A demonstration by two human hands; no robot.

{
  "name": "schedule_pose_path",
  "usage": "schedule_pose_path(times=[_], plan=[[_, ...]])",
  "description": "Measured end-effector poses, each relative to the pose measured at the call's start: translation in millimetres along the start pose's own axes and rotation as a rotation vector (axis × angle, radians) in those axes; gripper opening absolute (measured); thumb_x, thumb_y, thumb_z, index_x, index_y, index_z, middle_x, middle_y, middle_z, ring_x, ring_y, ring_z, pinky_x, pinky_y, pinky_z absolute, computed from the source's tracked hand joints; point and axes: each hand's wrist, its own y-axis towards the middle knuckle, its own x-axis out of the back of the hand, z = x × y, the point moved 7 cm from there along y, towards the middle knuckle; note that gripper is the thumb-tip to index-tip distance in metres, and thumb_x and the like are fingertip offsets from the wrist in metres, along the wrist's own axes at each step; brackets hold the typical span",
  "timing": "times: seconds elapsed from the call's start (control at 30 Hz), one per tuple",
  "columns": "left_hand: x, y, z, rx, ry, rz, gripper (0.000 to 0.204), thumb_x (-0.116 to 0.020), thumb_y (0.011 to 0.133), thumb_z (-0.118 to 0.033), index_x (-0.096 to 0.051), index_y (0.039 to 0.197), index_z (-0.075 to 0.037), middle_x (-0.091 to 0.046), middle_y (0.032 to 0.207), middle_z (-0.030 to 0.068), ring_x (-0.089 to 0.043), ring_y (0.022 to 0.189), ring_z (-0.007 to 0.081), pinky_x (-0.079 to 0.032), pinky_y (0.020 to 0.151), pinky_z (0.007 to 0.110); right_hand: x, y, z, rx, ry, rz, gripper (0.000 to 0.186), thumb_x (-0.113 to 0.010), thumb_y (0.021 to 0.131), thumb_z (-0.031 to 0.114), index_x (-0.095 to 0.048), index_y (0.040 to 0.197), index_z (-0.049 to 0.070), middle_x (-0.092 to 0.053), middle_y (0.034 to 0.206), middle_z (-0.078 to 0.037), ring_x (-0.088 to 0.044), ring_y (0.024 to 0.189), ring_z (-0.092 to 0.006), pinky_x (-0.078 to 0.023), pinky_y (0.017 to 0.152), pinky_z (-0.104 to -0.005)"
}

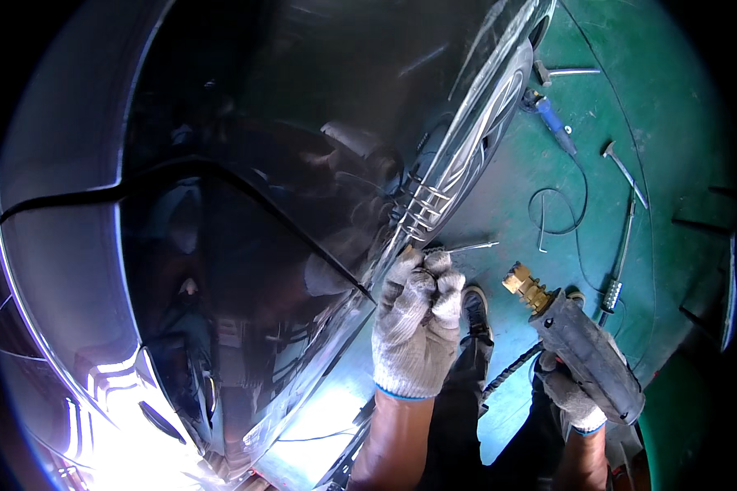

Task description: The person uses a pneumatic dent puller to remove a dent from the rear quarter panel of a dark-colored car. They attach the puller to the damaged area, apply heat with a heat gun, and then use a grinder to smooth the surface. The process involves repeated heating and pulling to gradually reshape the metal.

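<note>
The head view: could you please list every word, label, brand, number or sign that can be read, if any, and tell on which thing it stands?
None can be read.
Black tool in the right hand: no lettering can be made out.
Blue tool on the green floor: too small to read any marking.
Dark car panel: reflections and glare, no readable text.

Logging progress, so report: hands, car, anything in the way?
Left hand at car edge by thin metal rod, hold unclear. Right hand gripping brass-tipped tool, clear of car. Dark cable across car, near left hand.
</note>
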Motion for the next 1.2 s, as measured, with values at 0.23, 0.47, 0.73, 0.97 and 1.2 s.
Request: schedule_pose_path(times=[0.23,0.47,0.73,0.97,1.2], plan=[[9,-8,5,0.078,0.109,0.11,0.036,-0.072,0.094,-0.018,-0.062,0.127,-0.009,-0.067,0.111,0.0064,-0.067,0.093,0.0157,-0.053,0.062,0.018,-11,-22,-12,-0.316,0.446,-0.095,0.043,-0.075,0.073,0.011,-0.067,0.113,-0.003,-0.068,0.092,-0.007,-0.065,0.082,-0.0189,-0.053,0.075,-0.032],[3,-6,13,-0.024,0.059,0.174,0.025,-0.064,0.094,-0.017,-0.068,0.118,-0.01,-0.062,0.102,0.0089,-0.06,0.092,0.0237,-0.051,0.066,0.032,-15,-22,-19,-0.381,0.618,-0.028,0.045,-0.076,0.078,0.016,-0.065,0.118,-0.004,-0.067,0.095,-0.008,-0.063,0.087,-0.0202,-0.051,0.08,-0.0346],[6,-19,22,0.027,0.12,0.09,0.03,-0.064,0.089,-0.008,-0.068,0.119,-0.009,-0.063,0.091,0.0097,-0.052,0.066,0.0171,-0.04,0.052,0.025,2,-32,-27,-0.275,0.523,0.005,0.043,-0.074,0.079,0.007,-0.065,0.12,-0.003,-0.069,0.102,-0.01,-0.065,0.09,-0.0202,-0.053,0.084,-0.0336],[22,-29,30,0.0,0.085,-0.012,0.03,-0.062,0.088,0.002,-0.065,0.118,0.0,-0.069,0.109,0.0208,-0.069,0.09,0.0298,-0.059,0.077,0.037,4,-38,-31,-0.322,0.662,0.002,0.044,-0.07,0.08,0.007,-0.064,0.123,-0.003,-0.068,0.107,-0.011,-0.065,0.091,-0.0206,-0.054,0.085,-0.0358],[18,-39,36,-0.088,0.161,-0.103,0.026,-0.06,0.091,0.006,-0.067,0.116,0.0,-0.068,0.113,0.0196,-0.069,0.095,0.0268,-0.06,0.078,0.034,12,-43,-30,-0.325,0.717,0.068,0.047,-0.07,0.081,0.008,-0.062,0.126,-0.004,-0.068,0.107,-0.012,-0.066,0.094,-0.0222,-0.054,0.086,-0.0363]])
